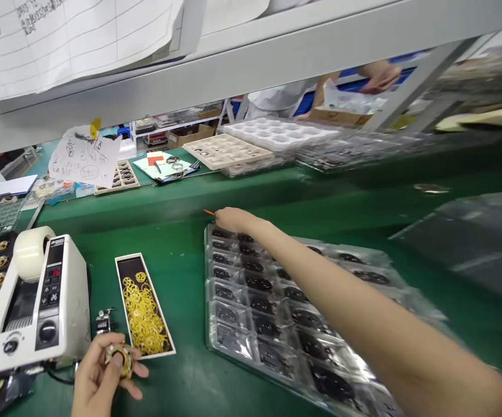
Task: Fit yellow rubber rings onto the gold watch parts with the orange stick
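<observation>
My left hand (105, 376) grips a round gold-coloured part (123, 358) with a dark centre, the thumb pressed on it. Close by stands a white box (170, 336) of thin yellow rings (146, 315). My right hand (236, 220) is stretched out to the far left corner of a clear plastic compartment tray (222, 347). A thin orange stick (208, 212) pokes out from its closed fingers; the rest of the stick is hidden. Dark round parts (259, 284) sit in the tray's compartments, some of them under my right forearm.
A white tape dispenser (71, 289) stands at left, beside a black tray (5, 243) of gold parts. A small metal device (104, 320) lies near my left hand. Trays (229, 149) line the back ledge under a grey beam (251, 63). Another person's hand (381, 78) shows beyond.
</observation>
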A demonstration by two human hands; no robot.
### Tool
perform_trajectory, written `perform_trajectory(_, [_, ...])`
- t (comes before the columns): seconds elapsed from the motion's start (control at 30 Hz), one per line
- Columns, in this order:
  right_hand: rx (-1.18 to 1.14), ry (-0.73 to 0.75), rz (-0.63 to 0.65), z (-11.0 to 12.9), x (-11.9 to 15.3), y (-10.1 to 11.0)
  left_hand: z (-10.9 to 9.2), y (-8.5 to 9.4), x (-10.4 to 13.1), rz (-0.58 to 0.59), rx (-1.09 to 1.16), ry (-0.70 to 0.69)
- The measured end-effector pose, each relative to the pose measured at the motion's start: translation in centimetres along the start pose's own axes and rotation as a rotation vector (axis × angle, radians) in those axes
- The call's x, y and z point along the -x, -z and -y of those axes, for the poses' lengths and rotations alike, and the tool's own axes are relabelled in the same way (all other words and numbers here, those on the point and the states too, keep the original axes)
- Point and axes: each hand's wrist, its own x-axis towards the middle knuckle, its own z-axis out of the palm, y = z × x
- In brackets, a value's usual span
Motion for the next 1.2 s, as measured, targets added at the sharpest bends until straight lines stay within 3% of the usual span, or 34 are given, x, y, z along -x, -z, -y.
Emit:
perform_trajectory(0.2, [0.005,-0.052,-0.073,4.1,1.5,0.8,0.5,0.9,-1.4,0.165,0.118,0.068])
perform_trajectory(0.3, [-0.021,-0.076,-0.174,5.3,4.0,1.8,0.8,1.4,-1.8,0.184,0.151,0.105])
perform_trajectory(0.43, [-0.089,-0.01,-0.405,7.1,9.0,3.0,0.6,1.7,-1.5,0.181,0.198,0.112])
perform_trajectory(0.57, [-0.303,0.216,-0.644,9.9,16.2,2.8,-0.2,1.8,-0.9,0.198,0.208,0.051])
perform_trajectory(0.63, [-0.407,0.363,-0.661,11.5,20.2,1.8,-0.7,1.8,-0.7,0.213,0.176,0.014])
perform_trajectory(0.7, [-0.816,0.683,-0.693,13.1,23.7,0.4,-0.9,1.7,-0.6,0.205,0.125,-0.033])
perform_trajectory(0.77, [-1.082,0.849,-0.683,14.5,26.2,-0.9,-0.9,1.6,-0.5,0.174,0.077,-0.088])
perform_trajectory(0.87, [-1.227,0.881,-0.693,15.9,27.7,-2.4,-0.7,1.4,-0.4,0.156,0.028,-0.137])
perform_trajectory(1.03, [-1.326,0.849,-0.63,16.8,28.0,-3.8,-0.3,1.3,-0.2,0.179,-0.018,-0.141])
perform_trajectory(1.2, [-1.091,0.944,-0.82,16.6,28.4,-4.4,-0.2,1.0,0.1,0.217,-0.024,-0.141])
